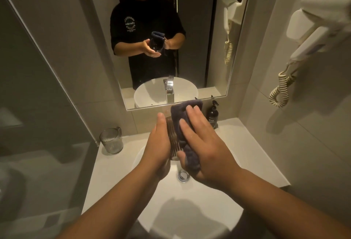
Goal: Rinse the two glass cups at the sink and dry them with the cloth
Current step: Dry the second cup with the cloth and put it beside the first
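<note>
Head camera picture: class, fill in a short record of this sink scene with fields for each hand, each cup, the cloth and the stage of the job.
left hand: holds the ribbed glass cup over the sink
right hand: presses the dark cloth against that cup
second cup: upright on the counter, left of the sink
tap: no water seen running
stage: drying one cup

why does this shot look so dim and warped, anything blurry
Head view: warm, low light, with the arms' shadow falling in the sink; wide-angle bending tilts the mirror edges and walls; the hair dryer at the right edge is smeared; the hands and cloth stay fairly sharp.
</note>
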### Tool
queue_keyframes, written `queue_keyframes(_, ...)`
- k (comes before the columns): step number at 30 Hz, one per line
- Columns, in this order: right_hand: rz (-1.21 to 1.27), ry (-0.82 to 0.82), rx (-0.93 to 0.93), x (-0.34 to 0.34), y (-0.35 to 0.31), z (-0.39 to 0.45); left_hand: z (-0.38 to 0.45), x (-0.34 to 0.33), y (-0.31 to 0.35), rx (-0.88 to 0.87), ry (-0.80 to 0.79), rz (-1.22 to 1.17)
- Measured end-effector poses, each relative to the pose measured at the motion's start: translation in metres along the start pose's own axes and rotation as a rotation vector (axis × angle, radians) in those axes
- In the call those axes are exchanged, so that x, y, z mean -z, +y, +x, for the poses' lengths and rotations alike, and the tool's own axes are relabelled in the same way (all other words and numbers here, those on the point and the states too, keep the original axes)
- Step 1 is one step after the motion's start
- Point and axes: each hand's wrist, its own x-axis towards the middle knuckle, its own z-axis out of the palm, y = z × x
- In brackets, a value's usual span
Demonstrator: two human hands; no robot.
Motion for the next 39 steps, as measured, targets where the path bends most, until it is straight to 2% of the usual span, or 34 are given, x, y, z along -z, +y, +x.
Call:
queue_keyframes(3, -0.027, 0.018, 0.045, -0.003, -0.004, 0.002, -0.004, -0.002, -0.001, 0.001, -0.006, -0.057)
queue_keyframes(5, 0.057, 0.043, 0.031, -0.004, -0.007, -0.001, -0.006, -0.001, 0.0, 0.009, 0.003, -0.102)
queue_keyframes(9, 0.514, 0.086, -0.236, -0.001, -0.009, -0.002, -0.002, 0.008, 0.002, 0.107, -0.024, -0.201)
queue_keyframes(12, 0.62, 0.066, -0.34, 0.0, -0.008, 0.001, 0.003, 0.012, 0.002, 0.173, -0.108, -0.269)
queue_keyframes(14, 0.501, 0.079, -0.308, -0.002, -0.006, 0.0, 0.004, 0.009, 0.005, 0.127, -0.075, -0.169)
queue_keyframes(16, 0.257, 0.08, -0.177, -0.004, 0.0, -0.002, 0.005, 0.005, 0.008, 0.072, 0.002, -0.008)
queue_keyframes(19, 0.019, 0.054, 0.004, -0.008, 0.003, -0.002, 0.003, 0.001, 0.004, 0.046, 0.011, 0.039)
queue_keyframes(23, 0.06, 0.06, 0.026, -0.01, -0.002, -0.004, -0.001, 0.0, 0.001, 0.039, -0.049, -0.063)
queue_keyframes(27, 0.519, 0.083, -0.207, -0.004, -0.002, -0.007, 0.002, 0.007, -0.002, 0.131, -0.101, -0.224)
queue_keyframes(29, 0.598, 0.079, -0.236, -0.001, -0.001, -0.004, 0.002, 0.01, 0.001, 0.144, -0.142, -0.294)
queue_keyframes(31, 0.562, 0.081, -0.234, -0.001, 0.001, -0.002, 0.004, 0.008, 0.005, 0.106, -0.119, -0.253)
queue_keyframes(33, 0.444, 0.077, -0.221, -0.001, 0.004, -0.002, 0.004, 0.004, 0.01, 0.058, -0.018, -0.106)
queue_keyframes(36, 0.14, 0.074, -0.057, -0.002, 0.008, -0.003, 0.004, 0.0, 0.012, -0.005, 0.136, 0.057)
queue_keyframes(37, 0.064, 0.072, -0.006, -0.003, 0.008, -0.002, 0.004, 0.001, 0.01, -0.014, 0.142, 0.074)
queue_keyframes(39, -0.026, 0.07, 0.035, -0.006, 0.007, -0.002, 0.002, 0.001, 0.005, 0.003, 0.012, 0.055)
